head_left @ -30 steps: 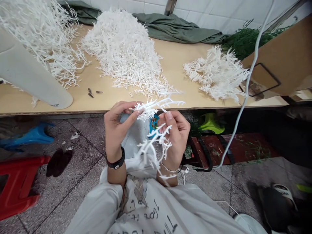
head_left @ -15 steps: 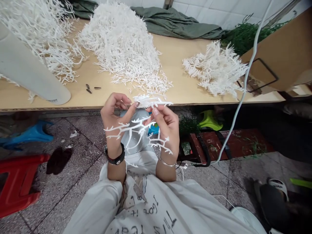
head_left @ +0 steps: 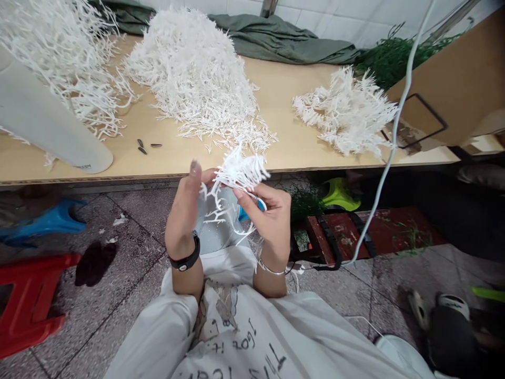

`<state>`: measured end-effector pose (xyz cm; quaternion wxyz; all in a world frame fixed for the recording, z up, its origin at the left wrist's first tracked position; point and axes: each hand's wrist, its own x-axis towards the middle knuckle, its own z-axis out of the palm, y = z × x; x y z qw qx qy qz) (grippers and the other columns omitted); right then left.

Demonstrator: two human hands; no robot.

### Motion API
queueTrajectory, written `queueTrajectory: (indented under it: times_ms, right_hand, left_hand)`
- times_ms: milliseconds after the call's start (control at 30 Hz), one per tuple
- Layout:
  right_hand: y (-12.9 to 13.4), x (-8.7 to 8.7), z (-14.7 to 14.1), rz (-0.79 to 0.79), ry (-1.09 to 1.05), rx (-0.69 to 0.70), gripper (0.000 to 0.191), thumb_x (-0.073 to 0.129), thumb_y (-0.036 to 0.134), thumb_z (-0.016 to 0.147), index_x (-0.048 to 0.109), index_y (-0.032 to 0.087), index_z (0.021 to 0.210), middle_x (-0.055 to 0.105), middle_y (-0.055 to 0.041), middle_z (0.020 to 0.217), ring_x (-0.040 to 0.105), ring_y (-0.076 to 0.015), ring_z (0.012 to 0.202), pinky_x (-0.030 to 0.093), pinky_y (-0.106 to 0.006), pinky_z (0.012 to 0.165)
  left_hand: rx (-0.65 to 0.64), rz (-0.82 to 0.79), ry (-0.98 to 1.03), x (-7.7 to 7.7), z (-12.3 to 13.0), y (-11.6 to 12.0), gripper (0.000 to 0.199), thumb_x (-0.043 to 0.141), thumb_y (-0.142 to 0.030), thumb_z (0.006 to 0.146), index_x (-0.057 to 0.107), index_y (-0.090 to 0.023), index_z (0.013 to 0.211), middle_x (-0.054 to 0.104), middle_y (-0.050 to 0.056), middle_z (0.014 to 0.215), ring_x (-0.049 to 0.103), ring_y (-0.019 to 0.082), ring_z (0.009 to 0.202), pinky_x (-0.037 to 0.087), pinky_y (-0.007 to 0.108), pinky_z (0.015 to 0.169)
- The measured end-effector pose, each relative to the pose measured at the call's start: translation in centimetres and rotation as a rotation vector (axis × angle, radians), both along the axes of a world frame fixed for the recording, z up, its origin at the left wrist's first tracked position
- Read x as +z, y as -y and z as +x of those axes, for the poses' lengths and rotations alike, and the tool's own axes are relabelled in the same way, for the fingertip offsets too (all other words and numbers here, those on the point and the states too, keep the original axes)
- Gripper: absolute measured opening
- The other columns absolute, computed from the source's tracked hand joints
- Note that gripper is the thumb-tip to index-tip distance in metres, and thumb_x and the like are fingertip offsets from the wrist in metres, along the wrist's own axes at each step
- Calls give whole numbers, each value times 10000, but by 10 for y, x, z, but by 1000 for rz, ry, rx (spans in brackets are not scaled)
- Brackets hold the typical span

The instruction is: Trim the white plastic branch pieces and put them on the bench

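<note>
My right hand [head_left: 266,210] pinches a bunch of white branched plastic pieces [head_left: 240,171] just in front of the table edge. My left hand [head_left: 185,210] is beside the bunch with its thumb raised and apart from its fingers; the fingertips pass behind the white strands. Thin branched stems hang below the bunch between both hands. On the table [head_left: 276,116], a large heap of short white pieces [head_left: 197,68] lies beyond my hands. A smaller white clump [head_left: 347,113] is at right, and longer white strands [head_left: 74,68] are piled at left.
A pale cylinder [head_left: 51,116] leans in at left, near several dark seeds [head_left: 142,150]. A white cable [head_left: 389,158] hangs at right before a cardboard box [head_left: 461,84]. Below are a red stool [head_left: 35,300], a blue stool [head_left: 51,221] and a green stool [head_left: 341,195].
My left thumb has lifted away from the pieces and the left hand has turned upright. The white pieces are now bunched and stand up above my right fingers, where before they spread flatter.
</note>
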<state>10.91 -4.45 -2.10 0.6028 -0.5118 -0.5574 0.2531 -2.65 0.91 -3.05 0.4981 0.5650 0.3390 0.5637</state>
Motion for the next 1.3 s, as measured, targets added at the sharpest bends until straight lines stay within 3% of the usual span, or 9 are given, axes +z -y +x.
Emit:
queueTrajectory:
  times_ms: [67, 167, 333, 433, 533, 700, 800, 1067, 1300]
  right_hand:
    - [1, 0, 1, -19, 40, -1, 185, 641, 268, 804, 662, 181, 642, 480, 44, 530, 390, -67, 511, 297, -219, 475]
    - [1, 0, 1, -43, 12, -6, 152, 628, 305, 817, 671, 190, 727, 492, 41, 566, 386, -69, 521, 320, -222, 496]
    - [-1, -1, 2, -40, -165, 171, 269, 718, 370, 733, 616, 220, 933, 588, 37, 681, 505, -90, 588, 437, -237, 583]
    - [-1, 0, 2, -29, -382, 295, 330, 573, 494, 828, 574, 244, 1045, 639, 11, 773, 539, -95, 587, 457, -244, 569]
    - [-1, 1, 4, -96, -441, 245, 386, 359, 503, 930, 618, 225, 995, 616, 5, 703, 502, -87, 547, 437, -236, 546]
    - [-5, -2, 5, -160, -223, 190, 198, 547, 381, 877, 652, 218, 919, 667, -5, 827, 595, -114, 764, 473, -251, 705]
    - [-8, -4, 2, -77, -188, 69, 271, 464, 412, 914, 640, 216, 847, 663, -11, 857, 607, -122, 812, 477, -270, 761]
    - [-5, -10, 0, 99, -98, -120, 282, 466, 503, 884, 534, 230, 874, 446, 30, 645, 423, -101, 568, 366, -245, 529]
    - [-1, -3, 4, 27, -143, -69, 336, 503, 400, 904, 433, 195, 646, 429, 53, 537, 379, -63, 491, 304, -219, 483]
  left_hand:
    - [-93, 33, -19, 3, 0, -1, 526, 382, -619, 873, 692, -214, 744, 613, 30, 653, 583, 171, 663, 492, 312, 639]
    - [-136, 85, -99, 9, 2, 1, 305, 622, -501, 793, 674, -205, 740, 609, 3, 667, 541, 135, 636, 463, 266, 622]
    - [39, 24, -31, 14, 12, 5, 285, 656, -403, 792, 619, -184, 614, 553, -24, 581, 488, 99, 569, 412, 236, 572]
    - [146, 31, 2, 15, 14, 5, 322, 653, -404, 794, 617, -180, 565, 556, -25, 544, 502, 96, 550, 417, 237, 569]
    - [185, 40, 44, 15, 14, 3, 347, 636, -410, 808, 630, -180, 548, 587, -16, 537, 521, 95, 542, 429, 239, 572]
    - [196, 37, 94, 13, 13, 0, 356, 637, -410, 809, 608, -184, 536, 576, -22, 519, 502, 86, 501, 436, 241, 555]
    - [168, 37, 68, 13, 12, 1, 378, 661, -397, 791, 549, -178, 504, 509, -37, 484, 454, 76, 474, 392, 236, 508]
    - [-29, 127, -135, 15, 9, 6, 305, 736, -319, 726, 552, -164, 539, 401, -54, 495, 325, 59, 484, 278, 231, 465]
    - [-100, 103, -148, 14, 4, 6, 399, 678, -340, 786, 508, -151, 479, 394, -49, 444, 350, 54, 451, 258, 229, 448]
